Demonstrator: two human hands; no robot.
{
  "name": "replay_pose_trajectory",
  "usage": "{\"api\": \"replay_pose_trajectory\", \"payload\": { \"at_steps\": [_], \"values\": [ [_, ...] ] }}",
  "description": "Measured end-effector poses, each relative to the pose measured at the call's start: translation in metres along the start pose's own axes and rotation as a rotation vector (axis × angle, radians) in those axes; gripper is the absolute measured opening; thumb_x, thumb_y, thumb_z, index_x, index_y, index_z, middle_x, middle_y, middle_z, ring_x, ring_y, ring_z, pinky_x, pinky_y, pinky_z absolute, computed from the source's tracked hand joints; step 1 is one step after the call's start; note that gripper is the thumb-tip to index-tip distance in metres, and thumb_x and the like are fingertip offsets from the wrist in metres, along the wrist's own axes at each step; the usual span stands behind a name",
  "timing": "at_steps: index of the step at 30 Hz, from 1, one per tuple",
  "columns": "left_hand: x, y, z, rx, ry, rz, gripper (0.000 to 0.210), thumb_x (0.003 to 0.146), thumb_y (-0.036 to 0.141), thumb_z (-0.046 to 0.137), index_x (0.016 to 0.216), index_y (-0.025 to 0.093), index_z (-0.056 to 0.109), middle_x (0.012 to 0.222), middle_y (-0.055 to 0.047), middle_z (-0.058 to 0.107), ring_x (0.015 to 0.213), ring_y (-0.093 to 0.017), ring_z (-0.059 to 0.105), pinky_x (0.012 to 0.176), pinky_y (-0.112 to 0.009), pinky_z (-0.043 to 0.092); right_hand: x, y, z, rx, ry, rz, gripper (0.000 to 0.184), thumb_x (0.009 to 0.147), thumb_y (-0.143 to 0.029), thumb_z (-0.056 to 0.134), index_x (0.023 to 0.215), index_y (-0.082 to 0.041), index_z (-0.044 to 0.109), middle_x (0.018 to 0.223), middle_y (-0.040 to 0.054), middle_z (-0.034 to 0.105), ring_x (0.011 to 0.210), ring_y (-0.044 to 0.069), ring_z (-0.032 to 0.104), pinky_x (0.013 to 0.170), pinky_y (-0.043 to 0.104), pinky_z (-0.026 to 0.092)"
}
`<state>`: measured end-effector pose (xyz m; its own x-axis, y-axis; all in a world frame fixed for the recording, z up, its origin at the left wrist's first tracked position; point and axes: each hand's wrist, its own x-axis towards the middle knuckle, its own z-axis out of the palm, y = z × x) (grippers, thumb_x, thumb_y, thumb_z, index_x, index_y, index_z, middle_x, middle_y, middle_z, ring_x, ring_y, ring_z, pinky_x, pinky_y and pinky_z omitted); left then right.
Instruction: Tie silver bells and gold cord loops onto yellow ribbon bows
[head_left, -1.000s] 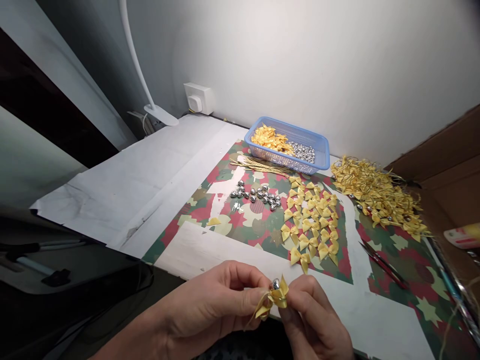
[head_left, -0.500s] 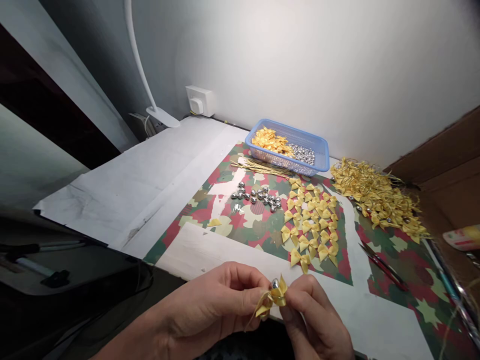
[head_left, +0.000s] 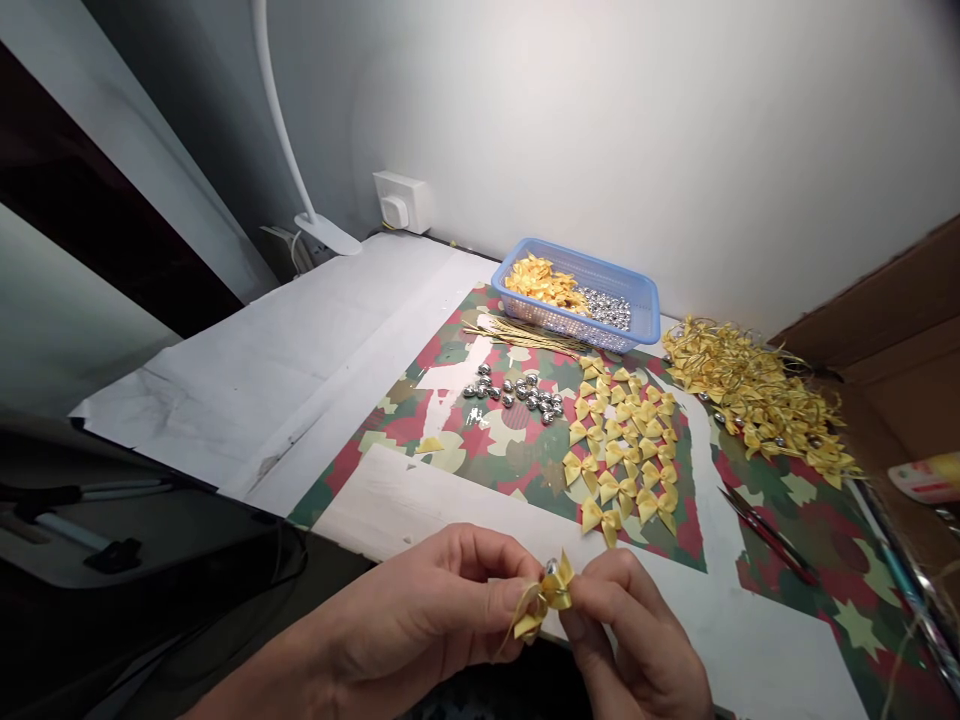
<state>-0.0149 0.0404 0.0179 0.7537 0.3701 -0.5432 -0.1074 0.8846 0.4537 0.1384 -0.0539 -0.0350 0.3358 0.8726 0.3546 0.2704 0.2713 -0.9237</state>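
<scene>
Between my fingertips at the table's front edge is a yellow ribbon bow (head_left: 556, 592) with a small silver bell (head_left: 552, 567) against it and a thin gold cord trailing down. My left hand (head_left: 457, 610) is closed, thumb and forefinger pinching the bow and cord from the left. My right hand (head_left: 637, 630) is closed too, its thumb and forefinger gripping the bow's right side. Beyond them, several yellow bows (head_left: 618, 488) lie in rows on the camouflage-patterned sheet (head_left: 480, 455). Loose silver bells (head_left: 532, 398) are scattered left of those rows.
A blue basket (head_left: 651, 305) holds more bows and bells, with gold cords (head_left: 525, 337) lying before it. Finished-looking bows with cords form a heap (head_left: 757, 400) at right. Dark-and-red tweezers (head_left: 772, 535) lie nearer me. A white lamp (head_left: 330, 234) is clamped at the back left.
Both hands stay in nearly the same place. The bow and bell have shifted very slightly between my fingers.
</scene>
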Motion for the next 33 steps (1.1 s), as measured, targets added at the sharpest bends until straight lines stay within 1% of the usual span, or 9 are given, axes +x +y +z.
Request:
{"api": "replay_pose_trajectory", "payload": {
  "at_steps": [6,13,18,21,26,33],
  "values": [
    [0.0005,-0.0015,-0.0024,-0.022,-0.032,-0.024,0.017,0.076,0.021,0.088,0.07,0.01,0.076,0.069,0.0,0.062,0.063,-0.007,0.051,0.06,-0.015,0.044,-0.0013,0.0019,0.0001,0.008,-0.007,0.026,0.014,0.094,-0.016,0.061,0.084,-0.025,0.065,0.075,-0.0021,0.045,0.066,0.014,0.047,0.061,0.025,0.04],
    [0.001,-0.0026,-0.0034,-0.036,-0.02,-0.026,0.015,0.078,0.019,0.087,0.074,0.009,0.076,0.071,-0.001,0.064,0.065,-0.008,0.054,0.062,-0.016,0.045,-0.0005,-0.0024,0.0019,0.043,0.014,0.046,0.014,0.094,-0.018,0.063,0.083,-0.025,0.064,0.074,-0.0028,0.044,0.067,0.014,0.046,0.061,0.025,0.039],
    [0.0003,-0.0015,-0.0013,-0.038,-0.022,-0.03,0.016,0.077,0.02,0.087,0.072,0.009,0.076,0.071,-0.001,0.064,0.064,-0.008,0.053,0.062,-0.015,0.046,-0.0016,-0.0022,0.003,0.049,0.021,0.057,0.014,0.094,-0.017,0.063,0.083,-0.025,0.064,0.075,-0.0027,0.044,0.067,0.014,0.046,0.06,0.025,0.038],
    [0.0003,-0.0014,0.0001,-0.034,-0.012,-0.031,0.017,0.076,0.02,0.088,0.07,0.01,0.076,0.068,0.0,0.063,0.062,-0.007,0.052,0.06,-0.015,0.044,-0.0017,-0.0014,0.0018,0.025,0.006,0.043,0.016,0.093,-0.014,0.063,0.081,-0.024,0.064,0.074,-0.0023,0.044,0.066,0.014,0.046,0.059,0.025,0.039],
    [-0.0002,-0.003,-0.001,-0.03,-0.001,-0.025,0.016,0.075,0.02,0.089,0.071,0.01,0.077,0.068,0.0,0.063,0.062,-0.007,0.052,0.06,-0.015,0.044,-0.0016,0.0007,-0.0006,0.003,-0.025,0.025,0.015,0.095,-0.017,0.061,0.082,-0.024,0.064,0.075,-0.0023,0.044,0.065,0.013,0.046,0.058,0.025,0.038],
    [-0.0009,-0.0034,-0.0021,-0.041,-0.003,-0.04,0.019,0.069,0.023,0.092,0.071,0.01,0.078,0.068,0.0,0.063,0.063,-0.008,0.052,0.061,-0.015,0.044,-0.0011,0.0028,-0.0034,-0.047,-0.028,-0.004,0.015,0.095,-0.019,0.061,0.083,-0.024,0.067,0.073,-0.0021,0.043,0.062,0.012,0.044,0.052,0.024,0.036]
  ]
}}
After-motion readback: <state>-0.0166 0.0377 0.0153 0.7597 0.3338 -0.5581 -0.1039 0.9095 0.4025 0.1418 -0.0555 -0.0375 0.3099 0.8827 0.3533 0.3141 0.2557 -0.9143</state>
